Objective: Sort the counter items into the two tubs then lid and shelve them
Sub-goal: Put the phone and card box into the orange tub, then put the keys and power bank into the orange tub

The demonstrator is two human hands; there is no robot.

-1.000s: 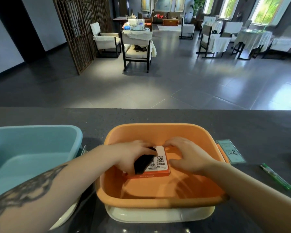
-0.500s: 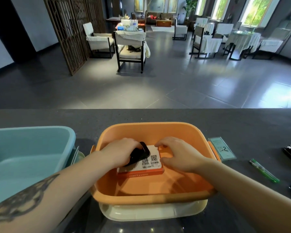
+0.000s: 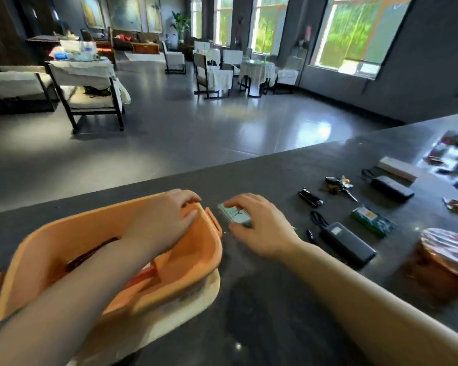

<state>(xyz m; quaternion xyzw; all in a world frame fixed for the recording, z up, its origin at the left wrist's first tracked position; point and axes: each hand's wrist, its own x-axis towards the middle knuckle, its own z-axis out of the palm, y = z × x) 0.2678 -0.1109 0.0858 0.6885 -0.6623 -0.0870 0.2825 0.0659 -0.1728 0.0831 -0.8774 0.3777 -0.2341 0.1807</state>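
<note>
**Right hand pinching the green card beside the orange tub**

Curled fingers and thumb of the right hand (image 3: 259, 228) close round a small pale green rectangular card (image 3: 234, 213), which lies flat on the dark grey stone counter (image 3: 262, 299) just beside the right-hand wall of the orange plastic tub (image 3: 72, 241). Over that tub's far right corner, the left hand (image 3: 167, 217) hangs with fingers loosely bent and holding nothing, its forearm crossing the tub's interior. Inside the tub, mostly hidden under the forearm, a red-edged flat box (image 3: 143, 276) and something dark show; what the dark thing is cannot be told. Beneath the tub sits a cream plastic lid (image 3: 185, 307), its rim showing at the near right.

Further right of the tub on the counter: a black power bank with a looped cord (image 3: 347, 244), a green printed packet (image 3: 373, 220), a small black clip-like gadget (image 3: 310, 198), a bunch of keys (image 3: 339, 184), a black oblong case (image 3: 391, 187), and a round copper-coloured container under clear film (image 3: 444, 260).
</note>
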